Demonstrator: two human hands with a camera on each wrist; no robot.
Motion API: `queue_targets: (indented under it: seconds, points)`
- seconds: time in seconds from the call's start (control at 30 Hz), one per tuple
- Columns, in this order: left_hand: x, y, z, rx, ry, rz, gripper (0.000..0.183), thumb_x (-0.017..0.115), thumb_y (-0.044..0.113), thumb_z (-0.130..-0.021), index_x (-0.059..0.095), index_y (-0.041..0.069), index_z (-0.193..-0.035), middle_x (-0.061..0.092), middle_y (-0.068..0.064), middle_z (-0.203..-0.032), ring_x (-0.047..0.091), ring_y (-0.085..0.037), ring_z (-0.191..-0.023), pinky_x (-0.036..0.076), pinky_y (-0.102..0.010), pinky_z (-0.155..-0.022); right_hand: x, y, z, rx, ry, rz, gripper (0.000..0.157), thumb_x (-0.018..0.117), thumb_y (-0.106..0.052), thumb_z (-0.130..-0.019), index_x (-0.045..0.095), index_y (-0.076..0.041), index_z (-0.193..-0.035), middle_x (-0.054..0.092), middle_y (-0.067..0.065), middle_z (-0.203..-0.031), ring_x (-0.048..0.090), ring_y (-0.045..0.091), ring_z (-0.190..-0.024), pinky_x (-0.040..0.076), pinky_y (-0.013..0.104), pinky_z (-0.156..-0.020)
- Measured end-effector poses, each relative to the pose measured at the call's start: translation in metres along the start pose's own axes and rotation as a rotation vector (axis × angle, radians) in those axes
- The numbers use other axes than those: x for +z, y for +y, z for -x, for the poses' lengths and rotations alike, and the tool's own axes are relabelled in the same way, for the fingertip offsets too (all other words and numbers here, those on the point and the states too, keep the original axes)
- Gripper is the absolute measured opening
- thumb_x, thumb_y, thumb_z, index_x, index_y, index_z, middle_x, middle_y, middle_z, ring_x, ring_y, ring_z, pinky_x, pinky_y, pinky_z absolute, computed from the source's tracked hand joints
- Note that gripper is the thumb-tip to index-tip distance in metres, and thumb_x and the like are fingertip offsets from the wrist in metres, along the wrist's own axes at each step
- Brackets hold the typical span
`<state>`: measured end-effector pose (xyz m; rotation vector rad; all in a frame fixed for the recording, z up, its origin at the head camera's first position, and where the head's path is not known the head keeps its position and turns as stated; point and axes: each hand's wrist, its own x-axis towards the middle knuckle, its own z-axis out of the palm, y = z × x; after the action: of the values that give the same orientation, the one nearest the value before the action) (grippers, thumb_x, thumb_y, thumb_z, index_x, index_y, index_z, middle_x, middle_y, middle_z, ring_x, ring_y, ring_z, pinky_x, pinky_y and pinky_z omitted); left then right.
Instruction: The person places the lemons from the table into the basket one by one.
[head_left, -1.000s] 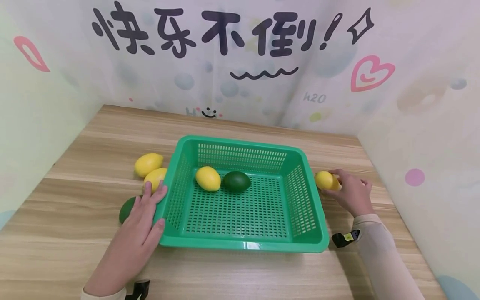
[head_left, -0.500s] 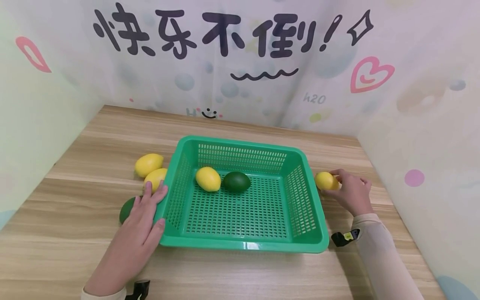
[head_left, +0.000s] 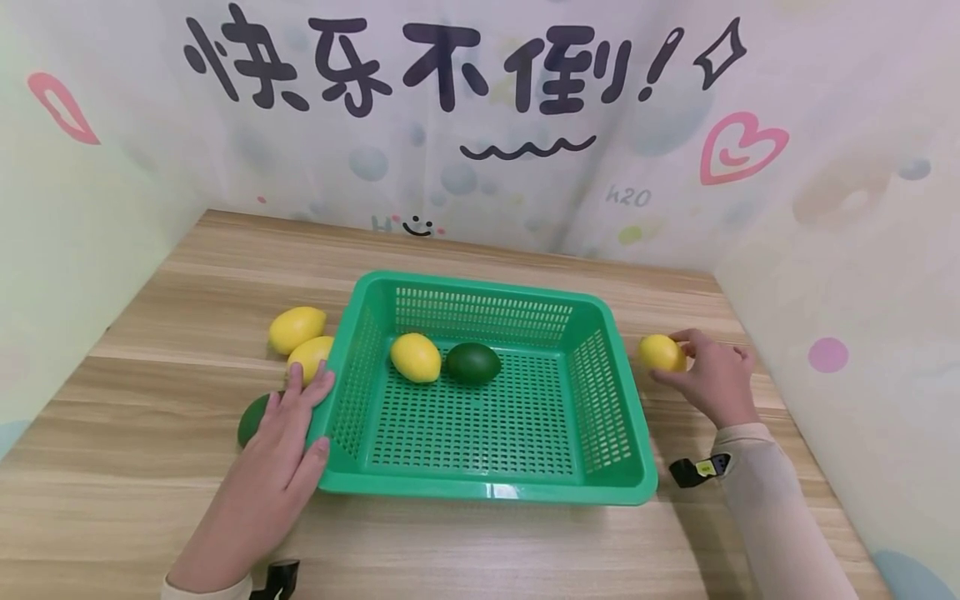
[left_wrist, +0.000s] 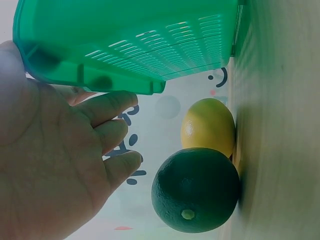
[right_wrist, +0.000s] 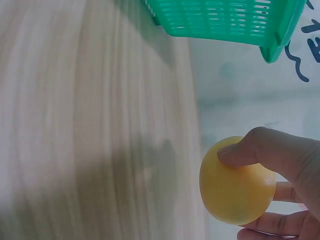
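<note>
My right hand (head_left: 716,379) pinches a yellow lemon (head_left: 660,354) between thumb and fingers, right of the green plastic basket (head_left: 487,489). In the right wrist view the thumb presses on the near side of that lemon (right_wrist: 235,192), with fingertips behind it. My left hand (head_left: 266,467) rests on the basket's left rim, its fingers stretched out. Inside the basket lie a lemon (head_left: 416,358) and a dark green avocado (head_left: 473,364) side by side. Beneath my left hand an avocado (left_wrist: 195,192) with a pale stem end sits on the table, partly hidden in the head view.
Two more lemons, a farther one (head_left: 297,330) and a nearer one (head_left: 309,358), lie left of the basket, the nearer partly covered by fingers and rim. Printed cloth walls (head_left: 480,192) border the wooden table (head_left: 480,550) at the back and sides.
The right hand has shifted a little to the right, away from the basket, and the lemon moved with it. The left hand, basket and other fruit stay put.
</note>
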<state>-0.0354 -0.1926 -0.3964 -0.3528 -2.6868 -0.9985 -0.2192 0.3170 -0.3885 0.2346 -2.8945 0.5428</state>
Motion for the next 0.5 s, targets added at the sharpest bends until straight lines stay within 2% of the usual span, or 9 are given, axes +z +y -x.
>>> queue_targets:
  seconds: [0.5]
  points:
    - [0.001,-0.001,0.001,-0.01,-0.012,0.004,0.061,0.046,0.01,-0.106,0.025,0.008,-0.163,0.027,-0.011,-0.168,0.005,-0.028,-0.158,0.005,-0.042,-0.128,-0.012,-0.011,-0.005,-0.037,0.058,-0.013,0.052,0.084,-0.025,-0.081,0.065,0.002,-0.121,0.07,0.034,-0.107,0.061,0.048,-0.104,0.017,0.074,-0.103]
